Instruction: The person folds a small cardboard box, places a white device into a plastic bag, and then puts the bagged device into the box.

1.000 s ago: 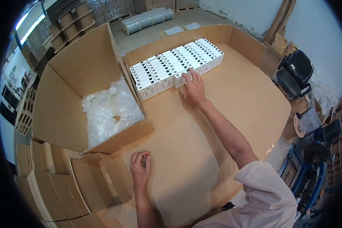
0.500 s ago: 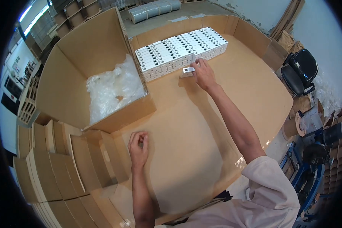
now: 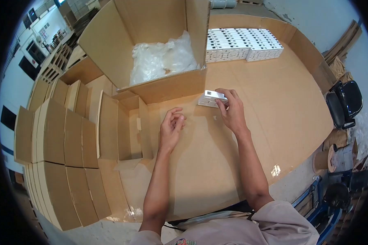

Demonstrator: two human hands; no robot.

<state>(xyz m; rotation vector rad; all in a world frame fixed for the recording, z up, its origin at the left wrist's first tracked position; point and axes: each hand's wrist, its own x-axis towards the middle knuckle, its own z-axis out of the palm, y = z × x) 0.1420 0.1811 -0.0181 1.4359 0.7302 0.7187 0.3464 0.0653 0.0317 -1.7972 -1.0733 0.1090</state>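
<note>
Between the thumb and fingers of my right hand (image 3: 234, 111) is a small white box (image 3: 210, 99) with a dark square label on top. It is held above the cardboard-covered table (image 3: 200, 163). My left hand (image 3: 171, 127) hovers to the left of it, fingers loosely curled and apart, with nothing in them. Close by on the left stands an open, narrow cardboard box (image 3: 129, 132). Rows of similar white boxes (image 3: 245, 45) are packed together at the back of the table.
A large open carton (image 3: 163, 85) holding clear plastic wrap (image 3: 161, 59) stands behind my left hand. Several brown cardboard boxes (image 3: 57, 134) are stacked along the left. A cardboard rim (image 3: 306, 53) borders the table, with a black chair (image 3: 343, 104) beyond it.
My right hand has drawn the white box away from the rows, back towards me. My left hand has risen from the table's near left towards it. The view has turned left.
</note>
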